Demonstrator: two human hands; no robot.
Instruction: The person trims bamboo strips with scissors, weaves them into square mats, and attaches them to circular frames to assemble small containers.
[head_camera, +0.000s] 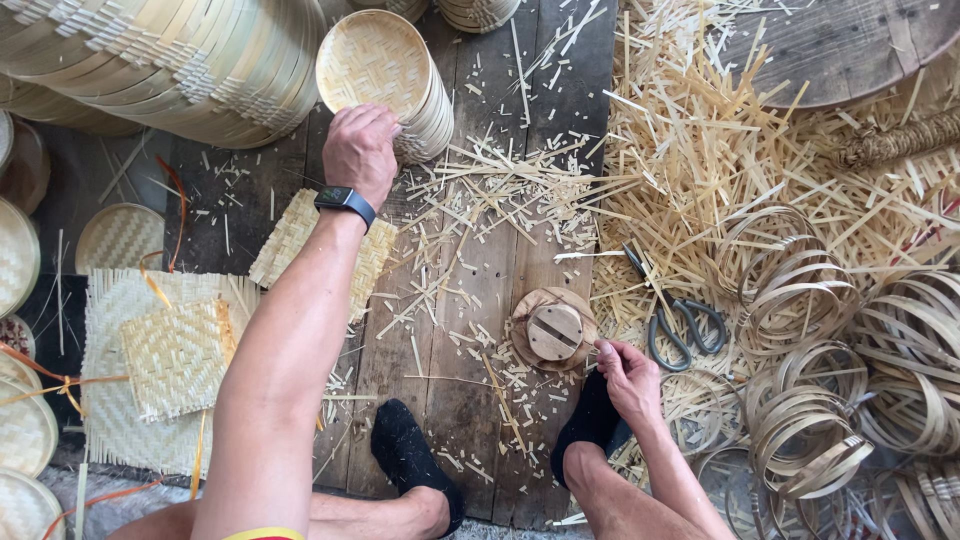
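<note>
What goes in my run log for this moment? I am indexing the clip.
left hand: on stack of round woven trays | right hand: beside round wooden mould, fingers pinched | scissors: lying on bamboo strips

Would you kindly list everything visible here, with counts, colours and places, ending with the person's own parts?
Tray stack: one, pale bamboo, top centre, on its side.
Large basket stack: one, pale bamboo, top left.
Woven mats: several, pale yellow, left.
Round trays: several, pale, left edge.
Wooden mould: one, brown, round, centre on the planks.
Scissors: one pair, dark grey, right of the mould.
Bamboo hoops: many, tan, right.
Strip offcuts: a heap, straw-coloured, upper right.
Planks: dark brown, underneath.
Watch: one, black, left wrist.
Socks: two, black, bottom centre.
Left hand: on the tray stack's rim.
Right hand: beside the mould; whether it touches is unclear.
</note>
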